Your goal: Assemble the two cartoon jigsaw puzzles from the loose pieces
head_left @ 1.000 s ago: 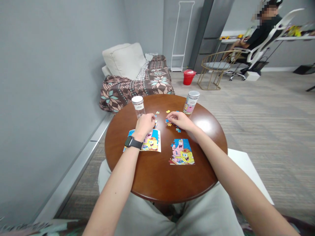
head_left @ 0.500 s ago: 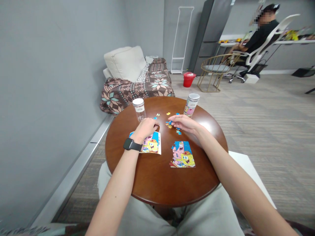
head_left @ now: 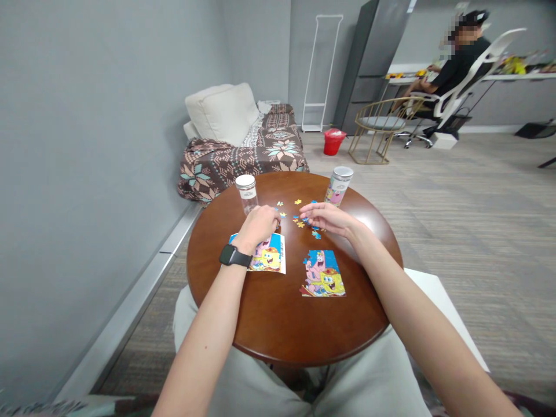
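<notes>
Labels we can see, but no words we can read.
On the left jar we find a white label with small dark print, just under the lid; the letters are too tiny for us. The right jar carries also a pale label, above its coloured picture, and this print too we cannot read. Near the right edge of the picture sheet we notice a narrow strip of dark marks, equally unclear.

a red bin stands between a draped sofa and a gold chair.
</notes>
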Motion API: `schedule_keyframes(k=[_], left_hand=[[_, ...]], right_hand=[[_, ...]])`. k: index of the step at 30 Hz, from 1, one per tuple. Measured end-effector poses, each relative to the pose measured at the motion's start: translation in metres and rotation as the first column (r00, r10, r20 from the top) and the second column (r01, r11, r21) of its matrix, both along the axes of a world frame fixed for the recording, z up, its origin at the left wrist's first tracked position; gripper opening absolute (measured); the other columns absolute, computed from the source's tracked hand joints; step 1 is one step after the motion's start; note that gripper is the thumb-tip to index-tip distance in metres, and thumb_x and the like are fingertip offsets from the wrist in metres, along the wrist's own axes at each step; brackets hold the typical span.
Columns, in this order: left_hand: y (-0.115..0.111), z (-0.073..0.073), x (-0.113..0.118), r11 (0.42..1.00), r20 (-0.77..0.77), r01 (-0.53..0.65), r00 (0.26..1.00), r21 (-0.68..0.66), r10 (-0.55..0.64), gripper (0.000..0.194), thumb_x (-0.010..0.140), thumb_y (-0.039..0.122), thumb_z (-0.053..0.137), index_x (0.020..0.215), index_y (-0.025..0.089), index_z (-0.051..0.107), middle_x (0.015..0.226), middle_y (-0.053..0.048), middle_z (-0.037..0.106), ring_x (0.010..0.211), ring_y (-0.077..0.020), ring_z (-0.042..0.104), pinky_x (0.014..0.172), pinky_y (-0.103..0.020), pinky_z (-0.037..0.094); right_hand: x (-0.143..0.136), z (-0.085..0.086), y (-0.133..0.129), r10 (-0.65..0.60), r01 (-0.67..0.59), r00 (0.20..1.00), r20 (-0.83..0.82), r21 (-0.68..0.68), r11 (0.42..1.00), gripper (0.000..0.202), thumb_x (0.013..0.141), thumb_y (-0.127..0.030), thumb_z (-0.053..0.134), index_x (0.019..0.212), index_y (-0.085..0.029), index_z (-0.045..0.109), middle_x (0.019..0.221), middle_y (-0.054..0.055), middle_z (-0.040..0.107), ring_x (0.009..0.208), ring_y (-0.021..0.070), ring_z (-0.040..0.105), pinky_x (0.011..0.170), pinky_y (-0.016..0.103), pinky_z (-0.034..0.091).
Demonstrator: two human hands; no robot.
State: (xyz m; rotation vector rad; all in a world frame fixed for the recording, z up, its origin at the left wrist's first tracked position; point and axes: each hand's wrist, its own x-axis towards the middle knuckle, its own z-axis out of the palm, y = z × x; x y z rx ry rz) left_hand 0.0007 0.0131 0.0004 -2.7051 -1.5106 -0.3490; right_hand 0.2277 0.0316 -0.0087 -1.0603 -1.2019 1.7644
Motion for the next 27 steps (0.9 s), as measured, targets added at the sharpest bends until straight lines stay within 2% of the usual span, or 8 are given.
schedule_keyframes(k=[2,5,10,14,17,24,27], left_hand=[[0.001,0.0,-0.003,1.0,0.008,-0.011,1.0,-0.005,0.011,0.034,0.083,0.008,0.043,0.09,0.019,0.075,0.097,-0.007,0.073,0.094,-0.019,0.064,0.095,-0.032,0.046],[0.004,-0.004,-0.006,0.997,0.015,0.061,0.998,-0.039,-0.06,0.037,0.08,0.005,0.045,0.087,0.021,0.077,0.102,-0.006,0.073,0.098,-0.0194,0.062,0.096,-0.032,0.045],[0.004,-0.011,-0.002,0.995,-0.064,0.104,0.993,-0.003,-0.104,0.04,0.083,0.007,0.043,0.102,0.023,0.075,0.117,-0.007,0.065,0.103,-0.0214,0.059,0.094,-0.033,0.045],[0.002,-0.012,0.002,0.992,-0.07,0.123,0.99,0.0,-0.123,0.041,0.086,0.008,0.04,0.106,0.021,0.073,0.119,-0.009,0.063,0.103,-0.0216,0.057,0.092,-0.034,0.046],[0.001,-0.011,0.003,0.993,-0.053,0.113,0.992,-0.017,-0.114,0.039,0.086,0.008,0.04,0.107,0.02,0.071,0.118,-0.009,0.062,0.103,-0.0217,0.056,0.092,-0.035,0.045],[0.0,-0.009,0.003,0.995,-0.022,0.095,0.995,-0.01,-0.095,0.032,0.088,0.011,0.04,0.103,0.018,0.068,0.105,-0.01,0.062,0.097,-0.0217,0.056,0.088,-0.036,0.045],[-0.001,-0.008,0.004,0.995,-0.025,0.1,0.995,-0.004,-0.1,0.03,0.088,0.011,0.04,0.099,0.018,0.067,0.103,-0.009,0.062,0.095,-0.0218,0.056,0.085,-0.035,0.045]], right_hand=[[0.0,0.0,0.0,-0.016,0.016,1.0,-0.009,0.0,1.0,0.015,0.076,-0.002,0.064,0.081,-0.014,0.07,0.08,0.005,0.072,0.069,0.0082,0.066,0.064,0.015,0.055],[0.0,0.0,0.001,-0.036,0.036,0.999,-0.019,0.011,0.999,0.014,0.075,-0.003,0.067,0.083,-0.014,0.069,0.083,0.006,0.073,0.075,0.0095,0.068,0.071,0.016,0.056],[0.002,0.002,-0.001,-0.003,0.002,0.999,0.039,0.017,1.0,0.02,0.07,-0.01,0.075,0.087,-0.015,0.068,0.085,0.004,0.074,0.061,0.007,0.063,0.055,0.016,0.051],[0.001,0.002,-0.003,0.03,-0.03,0.999,0.027,0.018,0.999,0.019,0.063,-0.011,0.079,0.074,-0.015,0.063,0.078,0.003,0.072,0.07,0.0091,0.066,0.061,0.017,0.051],[0.001,0.001,-0.003,0.035,-0.035,0.999,0.005,0.028,0.999,0.024,0.059,-0.008,0.079,0.076,-0.015,0.063,0.075,0.0,0.07,0.069,0.0084,0.065,0.067,0.019,0.051],[0.0,0.002,-0.003,0.022,-0.022,1.0,-0.021,0.02,1.0,0.021,0.068,-0.006,0.071,0.082,-0.016,0.058,0.081,0.004,0.072,0.076,0.0118,0.068,0.075,0.023,0.053],[0.0,0.001,-0.002,0.01,-0.009,0.999,-0.042,0.006,1.0,0.021,0.072,-0.005,0.066,0.087,-0.017,0.058,0.079,0.004,0.072,0.073,0.0116,0.068,0.072,0.022,0.054]])
